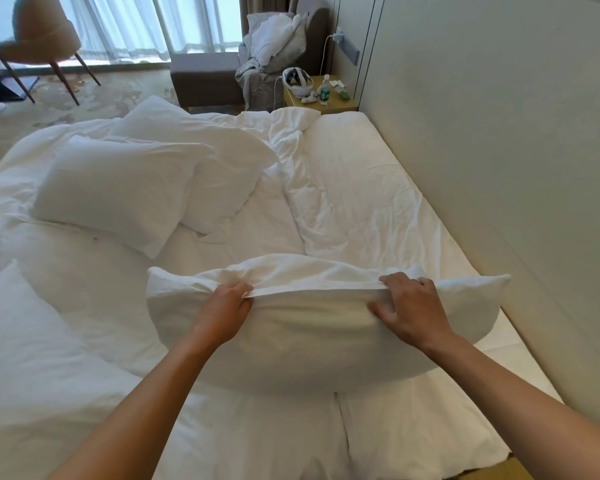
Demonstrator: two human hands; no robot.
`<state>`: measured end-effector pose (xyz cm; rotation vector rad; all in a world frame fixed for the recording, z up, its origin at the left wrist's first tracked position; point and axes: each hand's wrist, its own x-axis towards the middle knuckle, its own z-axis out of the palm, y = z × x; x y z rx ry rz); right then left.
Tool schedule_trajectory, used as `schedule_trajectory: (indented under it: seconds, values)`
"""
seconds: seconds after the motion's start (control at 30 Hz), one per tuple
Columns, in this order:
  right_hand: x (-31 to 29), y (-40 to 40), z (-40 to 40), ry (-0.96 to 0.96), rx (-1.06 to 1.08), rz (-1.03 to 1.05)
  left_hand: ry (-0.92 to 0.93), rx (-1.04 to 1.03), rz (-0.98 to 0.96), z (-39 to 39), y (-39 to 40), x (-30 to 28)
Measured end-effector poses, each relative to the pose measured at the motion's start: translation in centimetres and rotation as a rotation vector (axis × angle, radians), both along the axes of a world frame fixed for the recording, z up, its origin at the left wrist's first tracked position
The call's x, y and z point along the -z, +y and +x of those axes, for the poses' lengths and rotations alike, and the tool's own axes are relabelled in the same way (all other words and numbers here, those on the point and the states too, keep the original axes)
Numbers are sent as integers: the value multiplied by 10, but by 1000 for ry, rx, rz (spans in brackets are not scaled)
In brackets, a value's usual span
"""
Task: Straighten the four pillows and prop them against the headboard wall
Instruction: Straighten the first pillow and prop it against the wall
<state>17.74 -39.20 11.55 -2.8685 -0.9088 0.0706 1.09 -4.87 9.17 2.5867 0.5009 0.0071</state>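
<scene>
I hold a white pillow [312, 344] above the near part of the bed [378, 202], its long side across my view. My left hand [222, 311] pinches the folded hem of its case, and my right hand [407, 306] grips the same hem further right. A second pillow [118, 188] lies tilted at the left on the bed, overlapping a third pillow [219, 161] behind it. A fourth pillow [25, 358] lies at the near left. The padded headboard wall [499, 133] runs along the right side, with no pillow against it.
A rumpled white duvet [343, 188] covers the middle of the bed. Beyond the bed stands a nightstand [336, 103] with a bottle and a headset, a grey armchair [274, 50] heaped with linen, a round-backed chair [42, 39] and curtained windows.
</scene>
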Motion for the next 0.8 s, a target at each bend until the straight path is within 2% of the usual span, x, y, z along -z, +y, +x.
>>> schedule_trajectory:
  seconds: [0.17,0.27,0.37,0.57,0.7,0.8]
  values:
    - [23,8,3,71,9,-7,-13,-35,-43,2,0,13]
    - [24,9,-1,124,62,105,-55,-75,-60,2,2,13]
    - [18,3,1,78,95,201,-61,-93,-34,2,3,5]
    - [-10,-10,5,-74,53,363,-67,-135,55,9,-9,-30]
    - [-32,-19,9,-64,33,448,-67,-163,94,14,-20,-64]
    - [-49,-29,16,-68,49,497,-137,-166,113,23,-31,-90]
